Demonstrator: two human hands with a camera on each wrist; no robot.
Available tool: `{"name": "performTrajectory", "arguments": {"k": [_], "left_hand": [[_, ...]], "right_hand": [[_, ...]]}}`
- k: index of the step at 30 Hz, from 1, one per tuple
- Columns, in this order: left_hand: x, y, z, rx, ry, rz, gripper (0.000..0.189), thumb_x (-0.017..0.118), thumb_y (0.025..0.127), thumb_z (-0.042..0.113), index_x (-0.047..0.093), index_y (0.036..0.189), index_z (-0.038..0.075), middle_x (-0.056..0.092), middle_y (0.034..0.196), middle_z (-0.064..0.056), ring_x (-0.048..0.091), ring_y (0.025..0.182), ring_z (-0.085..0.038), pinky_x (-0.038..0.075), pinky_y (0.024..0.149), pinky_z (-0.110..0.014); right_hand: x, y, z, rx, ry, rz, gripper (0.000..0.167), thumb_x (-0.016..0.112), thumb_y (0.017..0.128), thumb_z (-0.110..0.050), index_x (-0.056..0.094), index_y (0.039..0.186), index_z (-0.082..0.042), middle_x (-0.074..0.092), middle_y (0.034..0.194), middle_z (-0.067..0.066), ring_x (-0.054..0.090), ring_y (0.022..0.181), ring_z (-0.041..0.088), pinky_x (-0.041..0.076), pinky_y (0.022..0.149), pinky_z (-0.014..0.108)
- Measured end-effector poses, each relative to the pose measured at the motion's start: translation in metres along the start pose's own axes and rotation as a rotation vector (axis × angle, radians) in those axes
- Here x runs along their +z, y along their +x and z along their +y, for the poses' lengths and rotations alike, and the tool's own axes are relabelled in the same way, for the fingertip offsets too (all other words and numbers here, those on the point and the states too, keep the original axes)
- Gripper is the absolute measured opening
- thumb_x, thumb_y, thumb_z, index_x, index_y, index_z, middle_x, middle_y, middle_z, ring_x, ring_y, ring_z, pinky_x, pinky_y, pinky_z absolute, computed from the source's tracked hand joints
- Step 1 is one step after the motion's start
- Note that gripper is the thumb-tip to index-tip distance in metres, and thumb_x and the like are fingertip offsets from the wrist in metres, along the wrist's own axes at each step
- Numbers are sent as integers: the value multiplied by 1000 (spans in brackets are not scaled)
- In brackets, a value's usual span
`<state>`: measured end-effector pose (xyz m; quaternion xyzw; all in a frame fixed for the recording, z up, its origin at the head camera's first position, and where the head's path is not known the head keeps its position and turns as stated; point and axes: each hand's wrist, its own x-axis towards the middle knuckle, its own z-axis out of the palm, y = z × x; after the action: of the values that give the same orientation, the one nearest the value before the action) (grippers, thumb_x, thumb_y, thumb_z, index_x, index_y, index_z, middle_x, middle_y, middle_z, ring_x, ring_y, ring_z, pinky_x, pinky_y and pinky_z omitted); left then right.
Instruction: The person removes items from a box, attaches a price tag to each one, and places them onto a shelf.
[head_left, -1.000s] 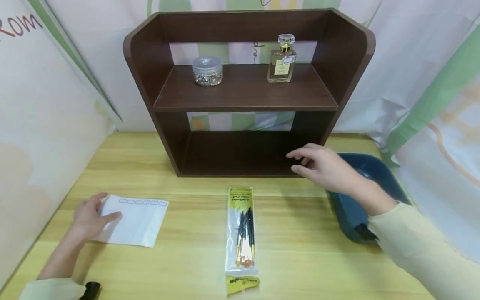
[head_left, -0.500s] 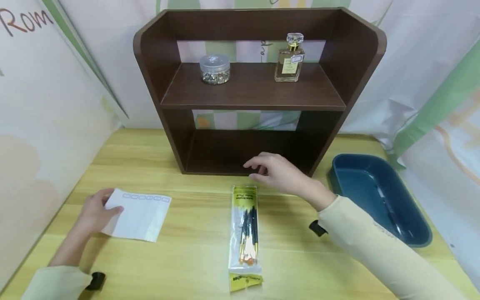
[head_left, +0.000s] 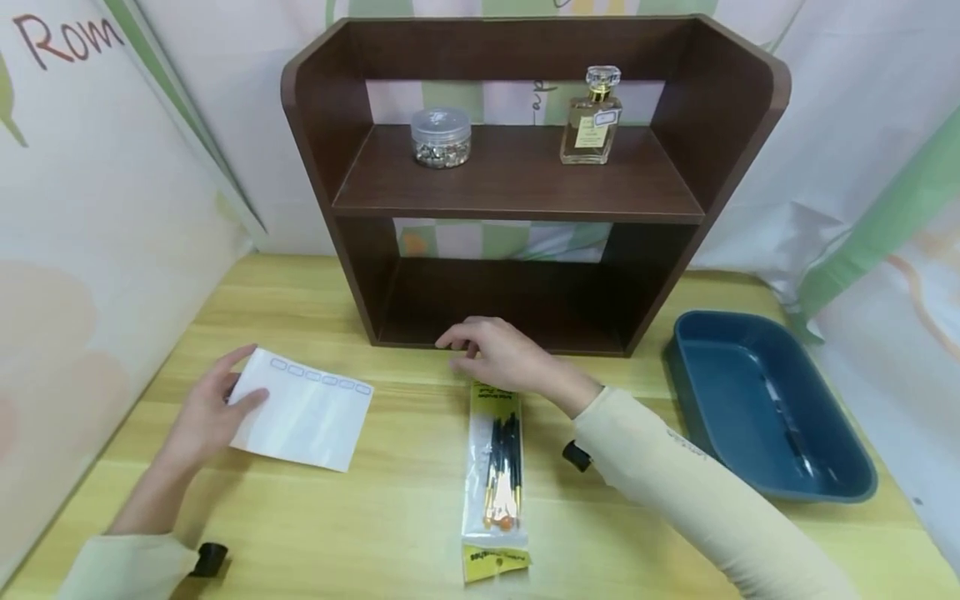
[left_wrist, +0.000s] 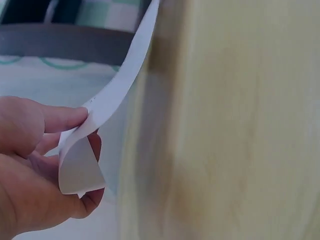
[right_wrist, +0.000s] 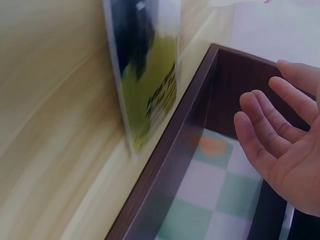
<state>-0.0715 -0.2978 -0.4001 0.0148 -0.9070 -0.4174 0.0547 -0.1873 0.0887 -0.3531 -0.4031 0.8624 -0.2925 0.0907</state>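
In the head view my left hand point(head_left: 213, 408) pinches the left edge of a white sheet of blue-outlined labels point(head_left: 303, 412), the outlines in a row along its top. The left wrist view has the thumb on top of the sheet point(left_wrist: 112, 92), which bends between thumb and fingers. My right hand point(head_left: 498, 354) holds nothing; its fingers are loosely bent above the top end of a clear pack of paint brushes point(head_left: 498, 467) with yellow ends. In the right wrist view this hand point(right_wrist: 280, 135) is apart from the pack point(right_wrist: 150, 85).
A dark brown two-tier shelf point(head_left: 517, 215) stands at the back. On its upper tier are a lidded clear jar point(head_left: 441, 137) of small silvery pieces and a perfume bottle point(head_left: 591, 125) bearing a small label. A blue tray point(head_left: 750, 400) sits at the right of the wooden table point(head_left: 360, 533).
My right hand has swept left from beside the blue tray to above the brush pack. My left hand has raised the label sheet and shifted slightly right. The head view has turned slightly left.
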Motion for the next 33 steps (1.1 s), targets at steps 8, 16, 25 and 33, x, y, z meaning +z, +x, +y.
{"name": "performTrajectory", "arguments": {"k": [8, 16, 25, 33], "left_hand": [[11, -1, 35, 46, -169, -47, 65, 59, 99, -2, 29, 156, 1, 61, 115, -36, 67, 74, -16, 58, 56, -34], [26, -2, 59, 60, -272, -95, 63, 59, 99, -1, 32, 156, 3, 62, 114, -33, 68, 75, -21, 59, 56, -37], [30, -7, 68, 105, -256, -118, 61, 57, 101, 0, 31, 156, 2, 63, 107, -26, 67, 75, -21, 59, 56, -36], [29, -13, 66, 210, -94, -42, 59, 58, 100, -1, 35, 154, 1, 42, 139, -31, 56, 106, -41, 60, 74, -45]], "right_hand": [[17, 37, -17, -44, 143, -24, 25, 68, 97, -12, 70, 122, -9, 70, 111, 7, 64, 94, 14, 54, 81, 24], [33, 73, -38, -93, 258, 5, 22, 67, 98, -12, 71, 118, -5, 72, 111, 3, 63, 95, 11, 51, 83, 20], [48, 91, -54, -70, 479, -27, 13, 68, 97, -11, 75, 107, -4, 73, 98, 2, 64, 85, 11, 53, 77, 21], [51, 94, -67, 33, 590, -72, 10, 68, 97, -9, 75, 101, -3, 72, 85, 1, 61, 72, 11, 51, 63, 22]]}}
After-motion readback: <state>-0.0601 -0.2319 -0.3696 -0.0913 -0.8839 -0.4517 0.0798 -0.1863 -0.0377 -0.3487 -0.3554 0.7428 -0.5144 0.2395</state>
